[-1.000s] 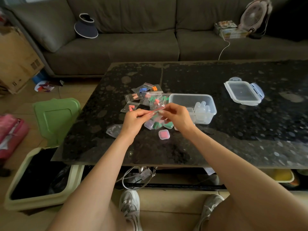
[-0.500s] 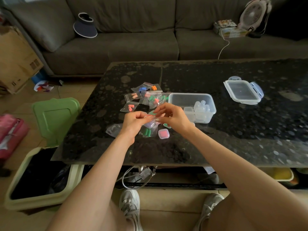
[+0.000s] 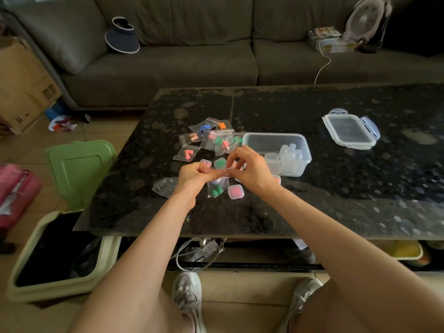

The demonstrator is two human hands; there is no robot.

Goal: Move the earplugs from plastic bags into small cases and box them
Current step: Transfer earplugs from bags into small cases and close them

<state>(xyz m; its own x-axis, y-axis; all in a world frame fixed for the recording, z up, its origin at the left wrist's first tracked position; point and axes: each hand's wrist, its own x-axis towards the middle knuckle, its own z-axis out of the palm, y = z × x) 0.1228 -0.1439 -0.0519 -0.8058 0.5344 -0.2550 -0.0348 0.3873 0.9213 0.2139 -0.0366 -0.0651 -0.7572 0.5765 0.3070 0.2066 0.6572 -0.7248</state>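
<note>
My left hand [image 3: 194,175] and my right hand [image 3: 249,170] both pinch the top edge of a small clear plastic bag [image 3: 217,187] that hangs between them with green earplugs inside. Just right of the bag lies a small case with pink earplugs [image 3: 236,191]. More filled small cases [image 3: 219,162] sit behind my hands. A pile of bagged earplugs [image 3: 216,140] in pink, orange, blue and green lies further back. The clear plastic box [image 3: 276,153] to the right holds several empty small cases.
The box's lid [image 3: 349,128] lies apart at the right on the dark stone table [image 3: 360,193]. An empty crumpled bag [image 3: 164,186] rests left of my hands. A bin with a raised green lid [image 3: 79,169] stands left of the table. A sofa [image 3: 192,56] runs behind.
Both hands moved slightly toward me and lower, and the bag with green earplugs now hangs below my fingers instead of being held up among the pile.
</note>
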